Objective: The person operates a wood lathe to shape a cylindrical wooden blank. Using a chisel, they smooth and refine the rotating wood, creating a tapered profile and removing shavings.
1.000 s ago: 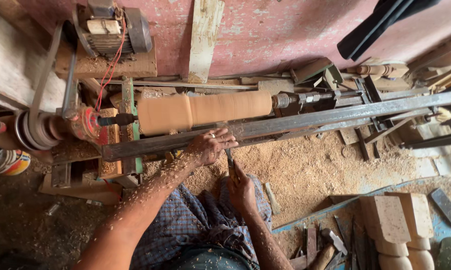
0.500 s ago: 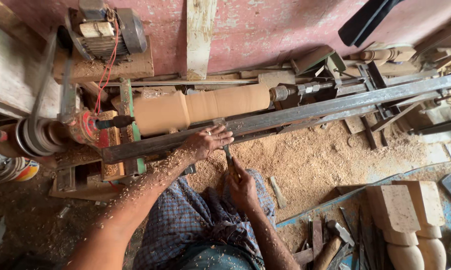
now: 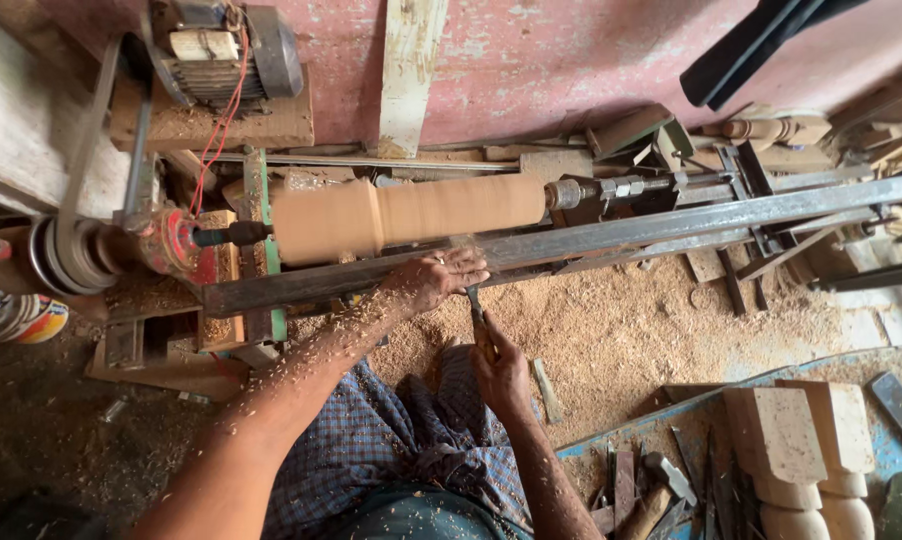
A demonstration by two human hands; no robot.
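Sawdust and shavings cover the ground under a belt-driven lathe set against a red wall. Its wooden workpiece [image 3: 411,214], a long cylinder, lies with its axis running left to right, just behind the steel tool rest bar [image 3: 621,232]. Across that bar, a chisel [image 3: 478,318] points away from the person toward the workpiece. The left hand [image 3: 434,280] presses fingers together on the blade at the bar; the right hand [image 3: 501,375] is clenched around the handle, nearer the person.
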